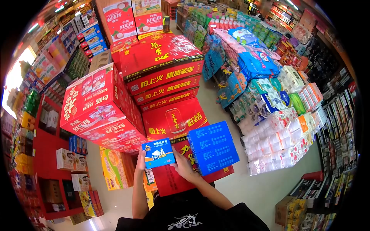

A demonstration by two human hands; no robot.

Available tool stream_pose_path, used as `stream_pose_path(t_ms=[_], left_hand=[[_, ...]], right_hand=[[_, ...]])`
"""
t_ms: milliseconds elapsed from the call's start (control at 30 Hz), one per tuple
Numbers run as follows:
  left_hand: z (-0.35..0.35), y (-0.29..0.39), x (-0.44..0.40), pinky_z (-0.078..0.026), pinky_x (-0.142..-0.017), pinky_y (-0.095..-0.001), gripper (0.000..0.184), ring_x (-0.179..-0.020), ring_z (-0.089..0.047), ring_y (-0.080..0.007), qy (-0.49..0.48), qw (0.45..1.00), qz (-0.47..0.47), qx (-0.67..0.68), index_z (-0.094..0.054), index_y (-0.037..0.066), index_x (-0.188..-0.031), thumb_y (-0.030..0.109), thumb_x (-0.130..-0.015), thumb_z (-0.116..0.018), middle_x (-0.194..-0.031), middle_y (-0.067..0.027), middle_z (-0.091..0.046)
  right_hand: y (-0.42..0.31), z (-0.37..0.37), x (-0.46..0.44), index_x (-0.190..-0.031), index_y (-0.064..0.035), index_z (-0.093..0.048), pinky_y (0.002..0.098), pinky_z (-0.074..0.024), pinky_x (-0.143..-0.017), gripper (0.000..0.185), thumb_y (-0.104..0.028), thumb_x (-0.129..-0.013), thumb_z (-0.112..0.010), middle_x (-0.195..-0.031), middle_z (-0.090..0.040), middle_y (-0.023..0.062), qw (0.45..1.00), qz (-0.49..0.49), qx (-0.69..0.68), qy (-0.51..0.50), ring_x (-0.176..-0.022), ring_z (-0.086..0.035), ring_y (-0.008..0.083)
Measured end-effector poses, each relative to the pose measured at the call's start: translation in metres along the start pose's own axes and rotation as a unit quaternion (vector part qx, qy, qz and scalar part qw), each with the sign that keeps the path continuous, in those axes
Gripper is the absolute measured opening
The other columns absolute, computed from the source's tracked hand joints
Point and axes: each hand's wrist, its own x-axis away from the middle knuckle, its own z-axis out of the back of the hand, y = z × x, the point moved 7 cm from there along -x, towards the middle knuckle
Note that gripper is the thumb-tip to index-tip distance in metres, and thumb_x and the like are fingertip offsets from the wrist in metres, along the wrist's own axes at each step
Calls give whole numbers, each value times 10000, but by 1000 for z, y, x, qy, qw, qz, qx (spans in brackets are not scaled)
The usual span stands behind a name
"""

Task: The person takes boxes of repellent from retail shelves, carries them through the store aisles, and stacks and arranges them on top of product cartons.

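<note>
A small blue box point(158, 153) with white and orange printing is held up between both hands, above a red carton. My left hand point(141, 161) is closed on the box's left edge. On its lower right edge and corner, my right hand point(182, 165) grips the same box with the thumb near the front face. Just right of it, a larger blue box point(214, 148) rests on the red cartons, apart from the small box. Behind the hands lies a red carton point(175, 117) with a can picture.
Stacked red cartons point(162, 54) rise ahead, with a red and white carton point(94, 104) at the left. Packs of tissue rolls point(277, 134) are piled at the right. Red shelves point(48, 169) stand at the far left, and cartons point(291, 213) sit at the lower right.
</note>
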Motion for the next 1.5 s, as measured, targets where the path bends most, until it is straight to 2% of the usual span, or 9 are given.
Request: stream_pose_path(t_ms=[333,633,933,1033,1133,1167,1267,1300,1500], left_hand=[[6,-4,0,-432,-985,-320,574,-1153,-530,-192,25,999,10,-27,-327,18,-1424,418,-1015,-369,-1288,-121,-527],[3,-6,0,-449,-965,-322,548,-1115,-552,-186,2,1000,10,-23,-360,36,-1372,447,-1011,-355,-1228,-111,-546],[-3,5,8,-423,-1004,-344,679,-1210,-490,-215,25,996,38,-81,-295,37,-1438,547,-993,-337,-1348,-136,-468],[-19,33,25,-378,-1049,-358,782,-1275,-437,-240,72,991,-26,-108,-234,40,-1482,621,-965,-316,-1419,-142,-408],[-20,37,37,-320,-1094,-373,838,-1324,-380,-254,39,994,-67,-82,-190,47,-1505,660,-943,-291,-1467,-137,-353],[-34,43,50,-312,-1103,-381,731,-1296,-415,-230,53,996,-43,-60,-280,24,-1460,581,-987,-300,-1420,-124,-418],[-22,26,61,-319,-1085,-361,611,-1270,-422,-200,40,981,-16,-189,-345,15,-1425,462,-1012,-391,-1368,-110,-468],[-32,35,62,-318,-1076,-336,551,-1269,-419,-197,47,986,-19,-156,-350,15,-1425,290,-985,-535,-1367,-109,-459],[-38,35,61,-347,-1041,-337,483,-1188,-473,-172,98,988,10,-123,-440,9,-1348,284,-971,-566,-1278,-87,-532]], right_hand=[[2,-1,1,-1472,-51,-256,424,-468,-967,824,-11,-779,-701,-1387,-454,230,1000,-4,5,4,-1210,-505,397],[0,1,2,-1457,-20,-277,421,-464,-974,795,-7,-782,-697,-1386,-449,241,1000,-3,9,9,-1223,-499,391],[3,-2,5,-1464,-15,-241,412,-438,-1015,808,-27,-797,-697,-1420,-408,247,1000,-4,10,18,-1270,-457,385],[4,-2,10,-1475,-25,-210,414,-459,-979,842,-69,-800,-711,-1414,-406,263,999,9,25,41,-1227,-495,395],[10,-3,12,-1486,-34,-179,420,-493,-899,877,-115,-802,-723,-1380,-440,274,999,5,19,46,-1110,-567,410],[12,-4,14,-1489,-36,-169,423,-505,-869,889,-130,-803,-726,-1364,-457,276,999,0,13,43,-1064,-593,414],[15,-7,13,-1491,-37,-169,427,-515,-793,882,-136,-809,-720,-1305,-511,278,999,-15,28,31,-924,-629,404],[13,-6,13,-1493,-38,-165,426,-514,-792,884,-133,-810,-718,-1287,-523,278,999,-6,29,39,-921,-628,402],[16,-5,13,-1501,-44,-140,424,-508,-819,904,-135,-809,-715,-1253,-543,280,1000,-18,17,16,-981,-616,405]])
